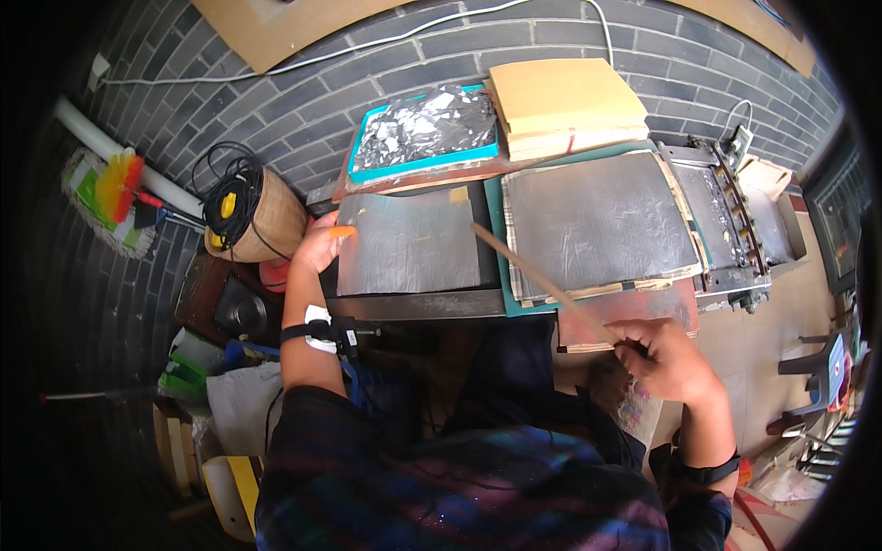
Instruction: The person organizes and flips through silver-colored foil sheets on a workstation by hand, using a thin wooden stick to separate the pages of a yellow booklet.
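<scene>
A thin grey sheet [410,241] with a small tan patch near its top right corner lies on a black surface. My left hand [322,241], with orange covers on fingertips, is at the sheet's left edge; whether it pinches the sheet is unclear. My right hand [654,358] grips one end of a long thin wooden stick [544,282]. The stick slants up and left, its far tip at the sheet's right edge. To the right, a larger dark grey sheet [599,220] tops a stack of papers with ragged printed edges on a green mat [513,299].
Behind are a turquoise tray [427,162] of dark, shiny flakes and a stack of yellowish paper [565,96]. A metal roller device [737,206] stands right. A woven basket [275,213] with black cable is at left. The metal table edge [427,305] runs before me.
</scene>
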Tool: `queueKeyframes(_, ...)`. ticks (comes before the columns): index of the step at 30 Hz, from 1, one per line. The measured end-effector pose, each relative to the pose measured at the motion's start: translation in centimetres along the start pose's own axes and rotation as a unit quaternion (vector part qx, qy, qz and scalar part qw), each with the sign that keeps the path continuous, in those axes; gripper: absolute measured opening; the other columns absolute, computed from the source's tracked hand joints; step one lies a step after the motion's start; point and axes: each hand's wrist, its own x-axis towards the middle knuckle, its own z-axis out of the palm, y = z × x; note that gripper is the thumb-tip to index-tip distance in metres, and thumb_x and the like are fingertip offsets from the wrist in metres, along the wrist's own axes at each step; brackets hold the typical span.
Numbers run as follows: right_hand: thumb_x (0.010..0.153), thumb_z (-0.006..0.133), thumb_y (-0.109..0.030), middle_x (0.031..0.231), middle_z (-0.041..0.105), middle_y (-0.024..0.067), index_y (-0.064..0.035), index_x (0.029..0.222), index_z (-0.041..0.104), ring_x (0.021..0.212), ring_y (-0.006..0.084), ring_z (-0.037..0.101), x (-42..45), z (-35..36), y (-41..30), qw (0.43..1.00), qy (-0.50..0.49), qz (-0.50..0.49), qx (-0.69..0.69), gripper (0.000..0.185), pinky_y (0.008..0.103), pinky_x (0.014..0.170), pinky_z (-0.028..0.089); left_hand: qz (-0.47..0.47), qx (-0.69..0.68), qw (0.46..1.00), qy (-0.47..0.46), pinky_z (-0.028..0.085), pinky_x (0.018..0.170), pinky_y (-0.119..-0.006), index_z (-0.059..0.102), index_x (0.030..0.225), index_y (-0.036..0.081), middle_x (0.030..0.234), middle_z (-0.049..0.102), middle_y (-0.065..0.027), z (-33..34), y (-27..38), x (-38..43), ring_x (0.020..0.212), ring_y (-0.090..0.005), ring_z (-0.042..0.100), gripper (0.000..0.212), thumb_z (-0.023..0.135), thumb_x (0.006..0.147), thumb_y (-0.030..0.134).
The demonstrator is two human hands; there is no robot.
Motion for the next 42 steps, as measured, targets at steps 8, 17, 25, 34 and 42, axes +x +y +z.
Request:
queueKeyframes(8, 0.082, 0.059, -0.002, 0.078, 0.064, 0.0211, -0.0009, 0.109, 0.066, 0.067, 0.0358, 0.061, 3.0, 1.5, -2.7, 0.996, -0.074, -0.036, -0.019, 0.027, 0.0389, 0.063, 0.048, -0.057, 0.136, 0.987, 0.061, 0.05, 0.068, -0.027, 0.057, 0.126, 0.008, 0.098, 0.066, -0.0014, -3.7, -1.5, 1.4, 0.081, -0.011, 0.063, 0.047, 0.069, 0.08, 0.011)
queueKeyframes(17, 0.083, 0.06, -0.003, 0.074, 0.062, 0.0189, -0.0023, 0.107, 0.066, 0.064, 0.0333, 0.061, 4.7, 2.6, -3.6, 0.994, -0.097, -0.038, -0.036, 0.025, 0.0377, 0.061, 0.047, -0.051, 0.174, 0.969, 0.166, 0.053, 0.066, -0.03, 0.04, 0.141, -0.003, 0.092, 0.067, -0.0104, -4.0, -1.6, 1.9, 0.077, -0.0157, 0.065, 0.069, 0.068, 0.079, 0.007)
queueKeyframes(25, 0.084, 0.059, -0.006, 0.077, 0.062, 0.0258, 0.0, 0.105, 0.065, 0.075, 0.045, 0.06, 8.9, 4.8, -5.8, 0.996, -0.058, -0.05, -0.052, 0.023, 0.0464, 0.068, 0.048, 0.166, 0.519, 0.807, 0.227, 0.052, 0.082, -0.04, 0.051, 0.132, -0.001, 0.103, 0.068, -0.0193, -0.1, -2.9, 1.4, 0.09, -0.0344, 0.066, 0.053, 0.056, 0.08, 0.006)
queueKeyframes(34, 0.083, 0.055, -0.005, 0.08, 0.063, 0.0277, 0.0052, 0.096, 0.063, 0.082, 0.0456, 0.06, 15.3, 9.1, -7.1, 0.989, -0.035, -0.129, -0.057, 0.019, 0.0494, 0.076, 0.049, 0.141, 0.597, 0.766, 0.191, 0.051, 0.084, -0.043, 0.05, 0.135, 0.004, 0.106, 0.067, -0.0197, 4.1, -1.8, -1.1, 0.095, -0.0353, 0.064, 0.053, 0.053, 0.082, 0.005)
queueKeyframes(42, 0.083, 0.054, -0.005, 0.081, 0.062, 0.028, 0.0054, 0.093, 0.064, 0.084, 0.0453, 0.06, 17.8, 10.6, -8.0, 0.986, -0.072, -0.129, -0.082, 0.018, 0.05, 0.078, 0.049, 0.116, 0.616, 0.759, 0.179, 0.051, 0.083, -0.045, 0.055, 0.126, 0.003, 0.103, 0.068, -0.0182, 4.2, -1.4, -1.6, 0.094, -0.0352, 0.064, 0.045, 0.054, 0.081, 0.005)
